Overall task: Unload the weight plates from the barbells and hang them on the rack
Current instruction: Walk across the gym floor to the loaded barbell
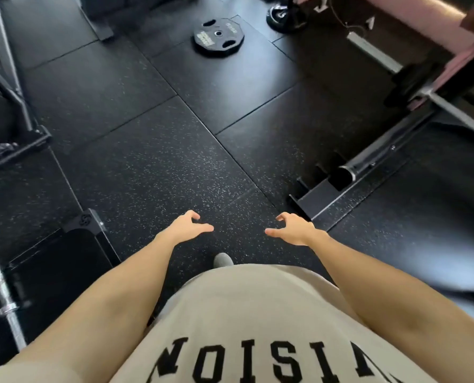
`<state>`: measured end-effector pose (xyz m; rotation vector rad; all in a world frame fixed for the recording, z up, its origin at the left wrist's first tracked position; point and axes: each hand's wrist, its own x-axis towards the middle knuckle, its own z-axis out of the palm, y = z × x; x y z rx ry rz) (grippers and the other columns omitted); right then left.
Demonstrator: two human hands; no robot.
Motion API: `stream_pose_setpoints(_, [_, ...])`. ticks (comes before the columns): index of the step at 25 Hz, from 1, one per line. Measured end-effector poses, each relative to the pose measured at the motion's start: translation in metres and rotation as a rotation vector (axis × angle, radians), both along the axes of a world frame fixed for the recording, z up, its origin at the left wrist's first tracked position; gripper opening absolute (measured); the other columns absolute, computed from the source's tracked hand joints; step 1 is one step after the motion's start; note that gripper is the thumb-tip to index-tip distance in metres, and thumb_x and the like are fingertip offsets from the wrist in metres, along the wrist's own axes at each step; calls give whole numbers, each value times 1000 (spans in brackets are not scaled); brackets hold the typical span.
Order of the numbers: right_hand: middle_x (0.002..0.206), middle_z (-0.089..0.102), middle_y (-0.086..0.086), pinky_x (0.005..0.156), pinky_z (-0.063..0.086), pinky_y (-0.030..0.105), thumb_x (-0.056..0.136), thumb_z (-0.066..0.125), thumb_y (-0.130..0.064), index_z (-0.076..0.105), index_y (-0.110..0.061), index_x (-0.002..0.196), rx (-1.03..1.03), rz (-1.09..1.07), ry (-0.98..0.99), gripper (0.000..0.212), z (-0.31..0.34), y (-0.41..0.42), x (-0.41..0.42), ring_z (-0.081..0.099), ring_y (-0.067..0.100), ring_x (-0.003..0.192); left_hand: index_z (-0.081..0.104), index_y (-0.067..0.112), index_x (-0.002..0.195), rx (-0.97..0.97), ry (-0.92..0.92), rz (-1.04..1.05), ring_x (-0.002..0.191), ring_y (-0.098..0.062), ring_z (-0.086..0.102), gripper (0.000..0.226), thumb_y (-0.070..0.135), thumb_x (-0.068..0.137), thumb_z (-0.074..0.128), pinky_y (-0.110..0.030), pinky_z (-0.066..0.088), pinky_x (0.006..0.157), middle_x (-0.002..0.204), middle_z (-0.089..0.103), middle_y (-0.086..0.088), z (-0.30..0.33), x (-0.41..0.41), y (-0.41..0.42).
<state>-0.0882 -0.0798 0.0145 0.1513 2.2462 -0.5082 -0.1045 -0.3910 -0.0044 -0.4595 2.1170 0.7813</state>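
Your left hand (187,226) and right hand (291,228) hover with loosely curled, empty grips over the speckled floor (147,161). The weight plate (218,37) lies flat at 12 o'clock, its lettering unreadable. Your shirt (258,327) shows "NOISI" upside down.

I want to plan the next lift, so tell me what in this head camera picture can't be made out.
- Weight plate lying flat on the floor: its lettering is too small to read.
- Barbell at lower left: cut off by the frame edge, so its load is unseen.
- Barbell at upper right: blurred, plates on it uncertain.
- Rack pegs for hanging: none clearly in view.
- Left hand and right hand: both empty, fingers loosely curled.
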Motion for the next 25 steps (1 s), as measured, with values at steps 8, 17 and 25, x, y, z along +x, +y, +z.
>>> stream_pose_setpoints(8, [145,45,5,108,33,49,79,55,-72,42,-24,140,-7,17,-14,79,-4,-72,-125,47,30,129,43,24,137,36,-11,51,119,-22,49,75,58,77,71,-42,39,100,142,46,-8,-3,-117,-56])
stream_pose_setpoints(17, [146,44,7,107,30,49,82,53,-71,41,-23,142,-21,20,-23,78,-22,-78,-331,46,30,130,39,24,139,17,-50,17,125,-26,48,78,60,77,70,-47,39,105,143,46,-5,-6,-330,-62])
stream_pose_setpoints(25, [146,44,6,109,34,50,81,52,-73,40,-25,141,-20,16,-46,79,-18,-65,-517,48,30,128,41,19,138,18,38,26,124,-25,48,75,56,80,69,-40,40,97,142,46,-7,11,-513,-49])
